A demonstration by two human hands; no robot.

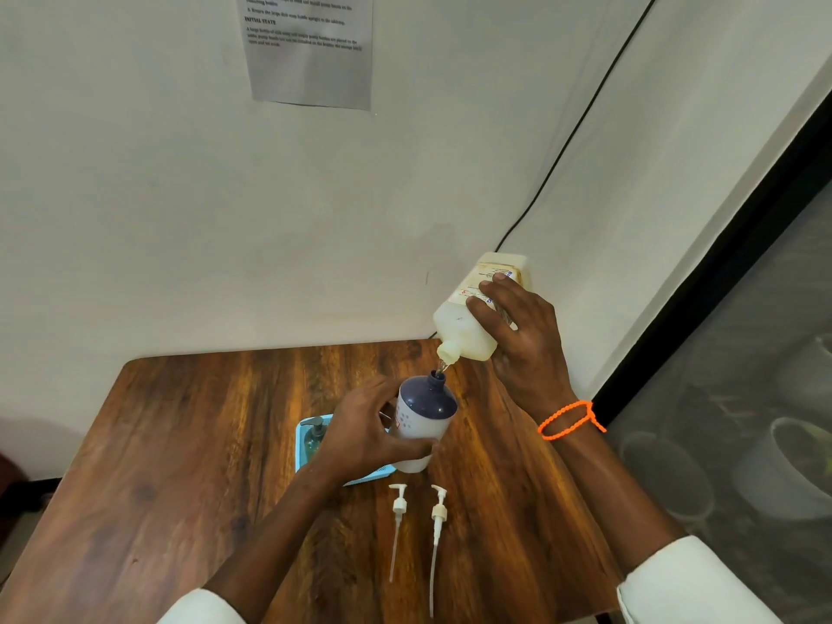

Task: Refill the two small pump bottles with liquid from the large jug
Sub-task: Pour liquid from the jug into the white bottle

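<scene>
Right hand [522, 340] wrapped around the large jug [477, 308], tipped neck-down, liquid running into the open neck of the pump bottle [423, 421] directly below; left hand [364, 430] closed around that bottle above the desk [180, 443]. Two pump heads [418, 524] lie on bare wood nearer the person; a blue tray [302, 448] sits behind the left hand, the wall close behind the jug.

You have one jug [477, 308], two bottles [423, 421] [314, 439], two loose pump heads [398, 506] [438, 511], one tray [300, 443].
</scene>
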